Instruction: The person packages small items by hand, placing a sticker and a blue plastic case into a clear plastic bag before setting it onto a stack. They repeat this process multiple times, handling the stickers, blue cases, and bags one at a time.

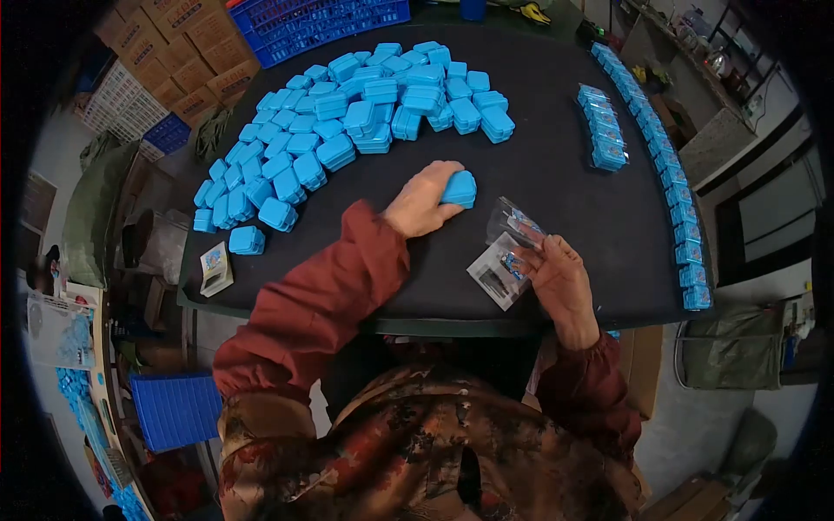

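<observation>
My left hand (pixel 426 200) is wrapped round a small light-blue plastic box (pixel 460 190) over the middle of the black table. To its right, my right hand (pixel 560 282) pinches a clear plastic bag (pixel 511 220) with printing on it between thumb and fingers. Just below that bag, a printed leaflet (pixel 497 276) with dark pictures overlaps my right fingertips. Beyond my left hand spreads a large pile of the same blue boxes (pixel 356 95). One single box (pixel 247 240) sits apart at the near left of the pile.
A stack of leaflets (pixel 216 268) lies at the table's left edge. Bagged blue boxes form a long row (pixel 665 165) along the right edge, beside a shorter row (pixel 602 128). Behind the pile stands a blue crate (pixel 317 26); cardboard cartons (pixel 178 52) are stacked at the back left.
</observation>
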Demonstrator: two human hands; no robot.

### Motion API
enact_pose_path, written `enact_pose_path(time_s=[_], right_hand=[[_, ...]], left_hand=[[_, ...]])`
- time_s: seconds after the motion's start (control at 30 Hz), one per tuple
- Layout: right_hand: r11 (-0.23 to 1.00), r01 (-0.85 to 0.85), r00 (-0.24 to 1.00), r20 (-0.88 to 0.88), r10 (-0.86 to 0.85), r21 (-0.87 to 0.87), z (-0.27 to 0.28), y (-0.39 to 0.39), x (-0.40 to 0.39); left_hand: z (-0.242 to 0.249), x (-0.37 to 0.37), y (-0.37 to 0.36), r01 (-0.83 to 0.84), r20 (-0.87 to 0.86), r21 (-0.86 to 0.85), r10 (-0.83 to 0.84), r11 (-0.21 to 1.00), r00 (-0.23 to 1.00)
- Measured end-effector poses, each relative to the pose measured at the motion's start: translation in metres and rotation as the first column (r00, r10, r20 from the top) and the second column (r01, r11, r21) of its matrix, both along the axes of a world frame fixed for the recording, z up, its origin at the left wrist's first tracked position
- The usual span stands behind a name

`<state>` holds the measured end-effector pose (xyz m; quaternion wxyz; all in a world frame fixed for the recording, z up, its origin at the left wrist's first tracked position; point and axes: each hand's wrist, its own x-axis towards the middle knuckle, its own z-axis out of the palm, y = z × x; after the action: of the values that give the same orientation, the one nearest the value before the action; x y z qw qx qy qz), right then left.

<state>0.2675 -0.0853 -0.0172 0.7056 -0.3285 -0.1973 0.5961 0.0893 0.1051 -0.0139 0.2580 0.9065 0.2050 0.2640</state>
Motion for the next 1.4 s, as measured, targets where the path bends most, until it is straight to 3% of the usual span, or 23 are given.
enact_pose_path(time_s=[0.03,0.1,0.23,0.3,0.4,0.53,0.7,1.4], right_hand=[[1.0,-0.003,1.0,0.015,0.003,0.012,0.001,0.0,-0.002],[1.0,-0.008,1.0,0.028,0.007,0.022,0.001,0.001,-0.005],[0.998,-0.058,0.997,0.044,0.058,0.005,0.003,0.007,-0.018],[0.998,-0.061,0.998,0.034,0.06,0.007,0.006,0.009,-0.024],[0.994,-0.08,0.996,-0.025,0.082,0.07,0.009,0.012,-0.028],[0.995,-0.065,0.997,-0.043,0.068,0.072,0.012,0.012,-0.031],[0.988,-0.083,0.995,-0.043,0.09,0.133,0.01,0.012,-0.034],[0.97,-0.144,0.971,0.219,0.1,0.195,0.006,0.011,-0.025]], left_hand=[[0.011,-0.009,-0.007,-0.004,-0.002,-0.002,0.004,1.0,1.0],[0.034,-0.026,-0.022,0.047,0.183,-0.338,0.016,0.94,0.983],[0.047,-0.046,-0.051,0.084,0.274,-0.478,0.058,0.874,0.96],[0.045,-0.048,-0.06,0.172,0.398,-0.557,0.079,0.813,0.914],[0.04,-0.053,-0.066,0.211,0.418,-0.606,0.081,0.767,0.905],[0.033,-0.057,-0.067,0.193,0.421,-0.538,0.063,0.821,0.905],[0.039,-0.058,-0.073,0.107,0.382,-0.304,0.018,0.947,0.924],[0.043,-0.059,-0.089,0.052,0.233,-0.249,0.007,0.967,0.972]])
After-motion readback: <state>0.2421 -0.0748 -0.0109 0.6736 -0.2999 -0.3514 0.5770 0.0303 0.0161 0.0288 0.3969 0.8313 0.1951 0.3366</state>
